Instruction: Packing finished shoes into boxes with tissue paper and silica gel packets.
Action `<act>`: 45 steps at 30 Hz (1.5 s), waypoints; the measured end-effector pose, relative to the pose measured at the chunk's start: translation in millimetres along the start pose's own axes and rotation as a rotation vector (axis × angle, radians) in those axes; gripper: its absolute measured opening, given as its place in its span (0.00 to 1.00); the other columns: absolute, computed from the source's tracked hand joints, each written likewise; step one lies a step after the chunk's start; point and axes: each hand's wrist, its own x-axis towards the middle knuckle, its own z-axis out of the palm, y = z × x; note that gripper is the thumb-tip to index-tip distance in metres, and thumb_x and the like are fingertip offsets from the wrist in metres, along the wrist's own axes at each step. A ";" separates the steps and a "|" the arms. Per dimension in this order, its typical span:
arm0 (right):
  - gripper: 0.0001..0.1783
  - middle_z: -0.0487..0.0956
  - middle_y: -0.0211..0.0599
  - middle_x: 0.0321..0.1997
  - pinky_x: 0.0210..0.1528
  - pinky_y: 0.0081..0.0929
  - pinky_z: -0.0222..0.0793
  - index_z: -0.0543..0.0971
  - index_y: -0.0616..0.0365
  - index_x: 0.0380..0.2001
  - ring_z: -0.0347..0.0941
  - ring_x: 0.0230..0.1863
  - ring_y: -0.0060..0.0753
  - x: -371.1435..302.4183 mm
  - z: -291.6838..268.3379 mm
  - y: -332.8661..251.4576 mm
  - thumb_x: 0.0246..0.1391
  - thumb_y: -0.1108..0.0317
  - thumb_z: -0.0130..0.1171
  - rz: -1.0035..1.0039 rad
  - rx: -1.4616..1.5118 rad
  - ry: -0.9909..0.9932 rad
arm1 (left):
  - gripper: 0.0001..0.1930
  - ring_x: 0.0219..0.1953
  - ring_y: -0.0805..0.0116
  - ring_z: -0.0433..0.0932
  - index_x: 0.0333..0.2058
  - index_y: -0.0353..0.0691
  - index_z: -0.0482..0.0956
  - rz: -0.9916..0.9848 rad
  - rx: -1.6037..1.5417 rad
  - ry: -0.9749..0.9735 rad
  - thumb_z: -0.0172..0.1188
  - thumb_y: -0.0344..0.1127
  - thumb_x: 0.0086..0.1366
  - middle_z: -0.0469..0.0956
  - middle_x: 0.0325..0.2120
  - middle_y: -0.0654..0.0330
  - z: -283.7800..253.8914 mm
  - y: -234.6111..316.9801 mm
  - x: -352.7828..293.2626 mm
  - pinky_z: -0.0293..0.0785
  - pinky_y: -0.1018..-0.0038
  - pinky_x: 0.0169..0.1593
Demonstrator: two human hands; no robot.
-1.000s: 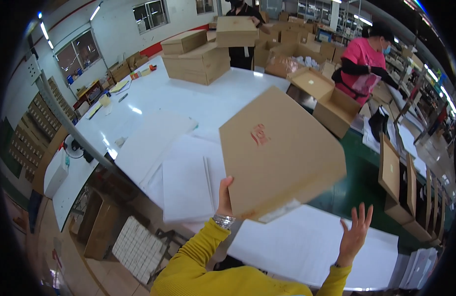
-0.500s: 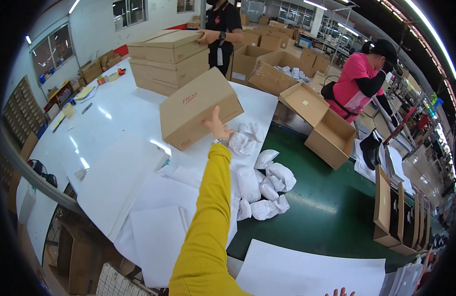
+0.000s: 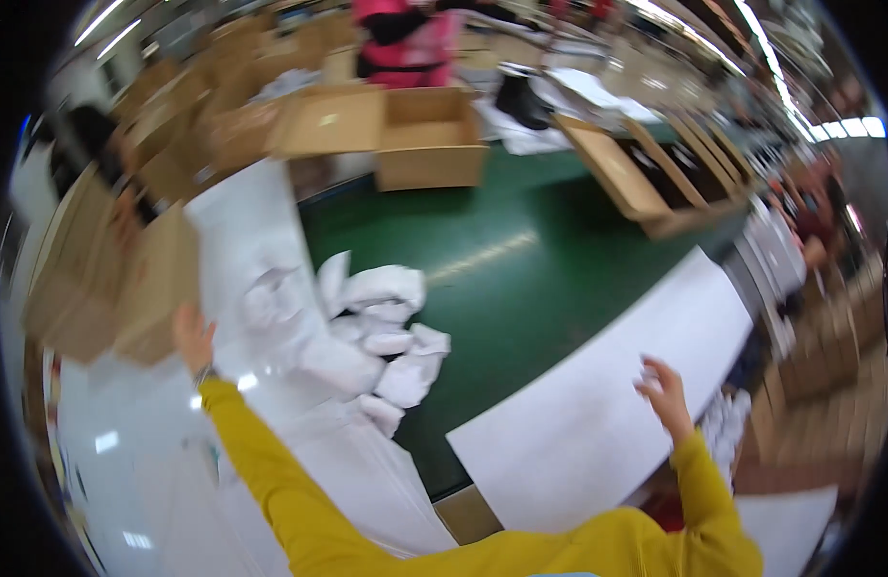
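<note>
My left hand (image 3: 192, 340) reaches out at the left, fingers stretched, beside the near edge of a brown shoe box (image 3: 163, 288); whether it still touches the cardboard is blurred. My right hand (image 3: 667, 398) hovers above a large white paper sheet (image 3: 598, 404) at the right, its fingers apart and slightly bent, with nothing in them. Between the hands, several crumpled white paper wads (image 3: 381, 337) lie where the white table (image 3: 242, 216) meets the green conveyor belt (image 3: 501, 279).
An open brown box (image 3: 430, 163) stands at the belt's far edge. Black boots (image 3: 523, 100) stand on white paper behind it. A row of open boxes (image 3: 646, 183) sits at the far right. One co-worker (image 3: 93, 154) is by stacked boxes (image 3: 78, 260); another (image 3: 405, 43) stands across the belt.
The view has swung right, so the boxes now sit farther left. The shoe box is now close to the stack. My right hand has risen into view over the white sheet.
</note>
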 end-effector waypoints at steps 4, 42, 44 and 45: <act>0.22 0.78 0.42 0.42 0.46 0.30 0.69 0.77 0.59 0.44 0.73 0.40 0.38 81.6 -20.2 38.2 0.41 0.67 0.62 -0.176 -0.202 0.153 | 0.27 0.51 0.59 0.70 0.60 0.44 0.57 -0.365 -0.268 0.195 0.53 0.34 0.63 0.64 0.55 0.55 143.6 77.1 -42.8 0.70 0.60 0.49; 0.18 0.79 0.41 0.33 0.41 0.34 0.71 0.78 0.54 0.39 0.75 0.37 0.45 203.0 -14.3 -162.8 0.42 0.63 0.63 -1.143 0.137 -0.156 | 0.52 0.53 0.46 0.64 0.62 0.51 0.25 -1.082 -0.543 0.176 0.58 0.28 0.51 0.53 0.59 0.49 693.0 -12.9 -408.5 0.63 0.40 0.51; 0.18 0.80 0.39 0.37 0.42 0.33 0.71 0.78 0.54 0.41 0.76 0.39 0.40 212.1 -59.1 -136.9 0.43 0.65 0.62 -1.052 0.015 -0.117 | 0.54 0.49 0.44 0.66 0.61 0.51 0.22 -1.062 -0.326 0.287 0.54 0.22 0.46 0.57 0.53 0.46 679.1 3.2 -406.3 0.68 0.39 0.46; 0.18 0.80 0.40 0.39 0.43 0.30 0.72 0.78 0.56 0.41 0.77 0.39 0.38 218.9 -80.3 -113.0 0.43 0.66 0.62 -0.954 -0.044 -0.044 | 0.29 0.49 0.41 0.62 0.47 0.37 0.51 -1.026 -0.390 0.395 0.51 0.20 0.45 0.59 0.46 0.43 688.8 22.6 -405.9 0.70 0.36 0.44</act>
